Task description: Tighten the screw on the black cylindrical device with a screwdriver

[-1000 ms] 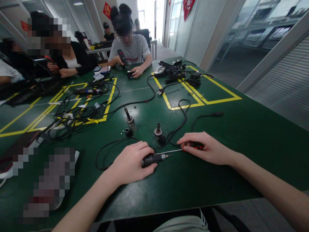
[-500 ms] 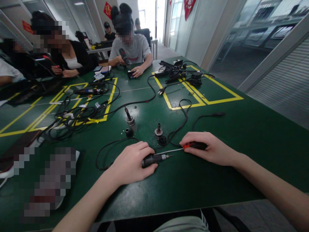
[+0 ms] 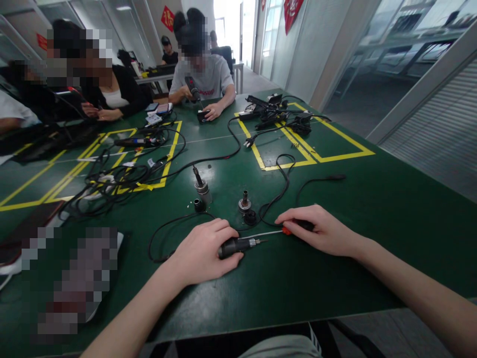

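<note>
My left hand (image 3: 208, 248) is wrapped round a black cylindrical tool (image 3: 234, 246) lying on the green table, its thin metal tip pointing right. My right hand (image 3: 316, 228) grips the red and black handle of a screwdriver (image 3: 286, 230). The screwdriver's long shaft runs left, and its end reaches the black tool beside my left fingers. Beyond my hands, a metal motor part with a dark shaft (image 3: 201, 188) stands upright near a small black ring (image 3: 198, 205). A second metal part (image 3: 245, 203) stands beside a black cap (image 3: 250, 217).
Tangled black cables (image 3: 122, 169) spread over the left side. More cables and adapters (image 3: 272, 112) lie by yellow tape marks at the back. A person (image 3: 208, 74) across the table holds a power tool. Another person sits back left. A pixelated object (image 3: 82, 278) lies front left.
My right hand has shifted slightly left and its fingers now lie differently on the screwdriver handle. My left hand and the black tool have stayed in place.
</note>
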`<state>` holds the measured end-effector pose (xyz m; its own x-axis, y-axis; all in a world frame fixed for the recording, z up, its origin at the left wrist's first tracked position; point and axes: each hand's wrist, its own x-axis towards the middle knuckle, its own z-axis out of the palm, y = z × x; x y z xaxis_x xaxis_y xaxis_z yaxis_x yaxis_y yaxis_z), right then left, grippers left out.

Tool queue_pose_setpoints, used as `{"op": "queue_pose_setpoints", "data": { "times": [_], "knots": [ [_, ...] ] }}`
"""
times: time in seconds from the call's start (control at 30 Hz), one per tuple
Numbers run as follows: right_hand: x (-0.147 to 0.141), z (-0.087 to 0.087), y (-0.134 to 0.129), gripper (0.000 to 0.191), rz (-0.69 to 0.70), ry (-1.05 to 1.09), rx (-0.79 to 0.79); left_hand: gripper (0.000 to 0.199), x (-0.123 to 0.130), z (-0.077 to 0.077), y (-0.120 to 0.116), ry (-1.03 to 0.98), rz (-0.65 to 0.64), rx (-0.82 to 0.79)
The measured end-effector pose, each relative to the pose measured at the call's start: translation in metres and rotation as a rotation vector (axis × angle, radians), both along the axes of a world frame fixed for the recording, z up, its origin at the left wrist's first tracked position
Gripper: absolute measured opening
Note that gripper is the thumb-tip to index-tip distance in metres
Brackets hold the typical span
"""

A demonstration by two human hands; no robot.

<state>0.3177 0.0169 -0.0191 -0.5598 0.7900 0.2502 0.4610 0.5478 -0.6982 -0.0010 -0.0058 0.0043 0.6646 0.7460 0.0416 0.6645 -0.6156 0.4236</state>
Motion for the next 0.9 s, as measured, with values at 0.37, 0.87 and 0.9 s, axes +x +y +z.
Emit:
{"op": "queue_pose_setpoints", "data": {
  "times": [0.37,0.87,0.9],
  "knots": [
    [0.0022,0.0096,0.0012,0.025,-0.023,0.071,-0.119,0.013,0.0007,0.0016,-0.0003,-0.010,0.010,-0.001],
    [0.0033,0.0080,0.0009,0.030,0.005,0.095,-0.167,0.014,0.0006,0.0001,0.0001,0.001,-0.001,0.000],
    [0.0029,0.0081,0.0010,0.030,0.007,0.089,-0.169,0.014,0.0006,0.0001,0.0001,-0.001,-0.003,0.002]
  ]
}}
